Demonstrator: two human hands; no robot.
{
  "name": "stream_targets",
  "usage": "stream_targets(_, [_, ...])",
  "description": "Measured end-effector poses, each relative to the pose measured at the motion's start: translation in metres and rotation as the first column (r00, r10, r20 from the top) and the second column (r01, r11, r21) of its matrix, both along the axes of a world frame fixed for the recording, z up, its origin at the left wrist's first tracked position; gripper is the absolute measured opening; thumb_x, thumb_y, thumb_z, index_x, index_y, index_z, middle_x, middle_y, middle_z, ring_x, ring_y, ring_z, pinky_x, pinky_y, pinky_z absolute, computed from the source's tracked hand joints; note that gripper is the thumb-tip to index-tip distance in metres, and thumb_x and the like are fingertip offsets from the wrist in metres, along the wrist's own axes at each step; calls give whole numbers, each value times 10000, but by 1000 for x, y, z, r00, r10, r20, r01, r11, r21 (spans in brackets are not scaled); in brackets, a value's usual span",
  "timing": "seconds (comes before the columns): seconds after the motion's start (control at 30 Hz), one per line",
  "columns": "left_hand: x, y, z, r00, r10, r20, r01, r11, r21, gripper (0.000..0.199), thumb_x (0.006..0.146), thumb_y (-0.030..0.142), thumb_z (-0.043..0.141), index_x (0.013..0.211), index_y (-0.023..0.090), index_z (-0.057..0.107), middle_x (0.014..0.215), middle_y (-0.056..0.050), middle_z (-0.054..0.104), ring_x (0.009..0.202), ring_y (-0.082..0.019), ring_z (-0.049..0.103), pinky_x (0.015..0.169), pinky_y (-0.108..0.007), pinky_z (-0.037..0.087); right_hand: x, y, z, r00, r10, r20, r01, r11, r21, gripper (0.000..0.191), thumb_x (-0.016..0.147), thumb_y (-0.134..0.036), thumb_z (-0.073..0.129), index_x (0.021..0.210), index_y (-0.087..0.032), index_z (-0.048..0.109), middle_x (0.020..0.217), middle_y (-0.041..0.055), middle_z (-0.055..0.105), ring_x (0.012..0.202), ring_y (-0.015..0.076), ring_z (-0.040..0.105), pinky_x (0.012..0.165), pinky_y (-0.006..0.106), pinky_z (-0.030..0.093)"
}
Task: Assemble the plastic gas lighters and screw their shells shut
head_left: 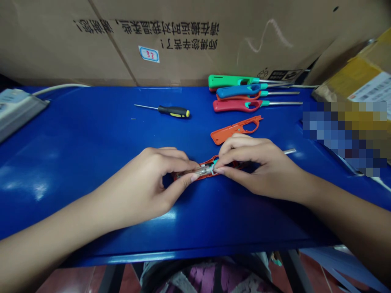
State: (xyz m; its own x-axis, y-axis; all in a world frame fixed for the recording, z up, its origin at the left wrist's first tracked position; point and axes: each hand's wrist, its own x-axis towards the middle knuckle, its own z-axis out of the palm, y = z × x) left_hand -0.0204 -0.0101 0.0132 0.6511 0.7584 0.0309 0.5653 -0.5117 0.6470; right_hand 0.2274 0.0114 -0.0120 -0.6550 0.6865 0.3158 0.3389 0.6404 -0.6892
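Observation:
An opened orange gas lighter (205,169) lies on the blue table, its inner parts exposed and its metal tube pointing right. The thumb and fingers of my left hand (165,175) pinch the clear fuel tank (201,171) at the lighter's handle end. My right hand (256,162) pinches at the teal trigger area, its fingertips closed on a small part too covered to name for certain. Just beyond my right hand rests the loose orange half shell (233,129). Farther back lies a black and yellow screwdriver (174,111).
Several assembled lighters, among them a green one (233,81) and a red one (236,106), are grouped at the back right. A large cardboard box (183,49) borders the table's far side. A power strip (21,110) sits far left, and a taped carton (360,85) far right.

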Motion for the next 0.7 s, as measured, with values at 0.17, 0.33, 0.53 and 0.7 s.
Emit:
stream_targets(0.17, [2,1,-2,1000,-3,5,3,1000,-28,262,988,241,558,1151,263,761,927,-13,742,773,-118,659,646,-219,506,0,-1,0,1000,13,-3,-13,1000,-12,113,896,-107,655,867,-193,722,848,23,681,820,137,623,784,312,488])
stream_targets(0.33, [1,0,-3,1000,7,16,-6,999,-54,271,985,247,562,1177,274,752,941,-17,738,767,-122,661,622,-215,508,-1,-2,0,1000,3,-8,-3,1000,-23,120,895,-109,653,864,-201,723,849,21,681,814,141,622,769,315,492])
stream_targets(0.53, [1,0,-3,1000,6,10,-6,999,-36,264,986,251,565,1165,271,758,940,-16,744,775,-123,663,627,-212,506,-2,-1,-1,1000,-18,16,18,999,-37,114,893,-118,656,870,-193,737,856,24,692,819,138,623,768,303,489])
stream_targets(0.7, [1,1,0,1000,13,-5,-13,1000,24,251,985,254,570,1141,247,768,938,-20,751,803,-133,667,712,-234,511,0,1,3,997,-46,61,50,997,-64,68,880,-173,686,864,-204,745,840,22,702,833,153,622,728,300,476])
